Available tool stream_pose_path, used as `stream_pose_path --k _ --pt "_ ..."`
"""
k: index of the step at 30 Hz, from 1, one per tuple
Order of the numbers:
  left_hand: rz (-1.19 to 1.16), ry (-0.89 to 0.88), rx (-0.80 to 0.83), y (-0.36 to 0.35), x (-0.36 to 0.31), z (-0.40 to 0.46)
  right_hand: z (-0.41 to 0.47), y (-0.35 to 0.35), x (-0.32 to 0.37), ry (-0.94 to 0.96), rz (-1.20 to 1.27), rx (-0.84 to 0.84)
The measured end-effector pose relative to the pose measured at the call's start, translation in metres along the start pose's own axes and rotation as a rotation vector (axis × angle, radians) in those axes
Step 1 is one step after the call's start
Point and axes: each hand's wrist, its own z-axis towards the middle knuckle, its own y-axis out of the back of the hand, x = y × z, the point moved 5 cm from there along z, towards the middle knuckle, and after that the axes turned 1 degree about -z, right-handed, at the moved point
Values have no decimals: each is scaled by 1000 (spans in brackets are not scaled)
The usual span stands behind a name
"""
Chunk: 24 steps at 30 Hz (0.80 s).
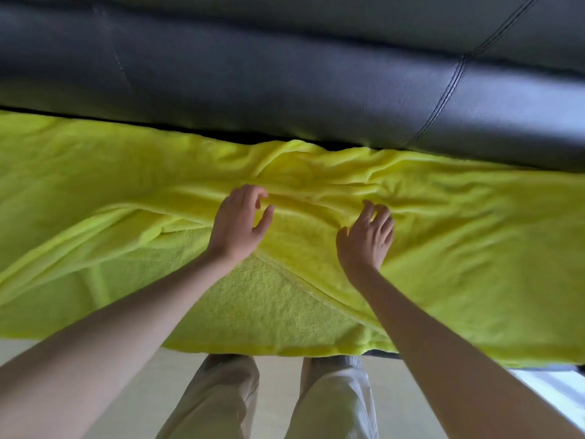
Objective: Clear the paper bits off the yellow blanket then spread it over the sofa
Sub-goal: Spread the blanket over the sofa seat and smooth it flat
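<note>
- My left hand (pixel 239 221) and right hand (pixel 367 237) hover on the yellow blanket (pixel 474 236), fingers loosely curled, gripping nothing.
- The blanket lies across the sofa (pixel 285 77) seat, bunched into ridges just beyond my fingertips, with a folded-over flap beneath my wrists.
- To finish well, I should press flat and sweep outward from the middle, then turn that flap back.
- Count: one blanket, one sofa, two hands, no paper bits visible.
</note>
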Motion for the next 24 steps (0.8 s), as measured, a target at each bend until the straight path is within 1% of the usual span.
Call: stream_pose_path --k 2,3,5,6,7,8,9,11,12,13,14,16,19,21,24 --pt "-141 167 40 -1 9 -27 -33 -4 7 52 113 -47" --pt "-186 260 58 -1 14 -40 -50 -9 12 77 171 -26" --pt "-258 492 106 -5 25 -61 -81 -21 22 74 283 84" --pt "-319 638 118 -9 33 -67 -90 -32 23 9 323 156" --pt "-398 797 104 -11 41 -72 -98 -42 24 -106 350 245" --pt "-493 960 58 -12 48 -74 -106 -52 24 -264 402 357" --pt "-605 1114 -7 -14 54 -75 -113 -63 25 -459 519 477" --pt "-793 1316 -126 -11 61 -72 -126 -79 33 -927 949 644" --pt "-848 1360 -161 -9 63 -68 -129 -83 39 -1129 1165 681" --pt "-890 1368 -177 -5 64 -65 -132 -84 44 -1280 1324 683" --pt "-938 1373 -182 -3 64 -60 -130 -83 47 -1379 1431 662" --pt "-1084 1388 -205 1 64 -57 -130 -80 52 -1468 1586 626" --pt "-1280 1381 -205 4 60 -58 -134 -81 52 -1468 1676 617" --pt "-1372 1366 -185 5 57 -62 -134 -80 49 -1428 1743 607" --pt "-1526 1321 -174 5 50 -75 -138 -72 38 -1331 1931 548"
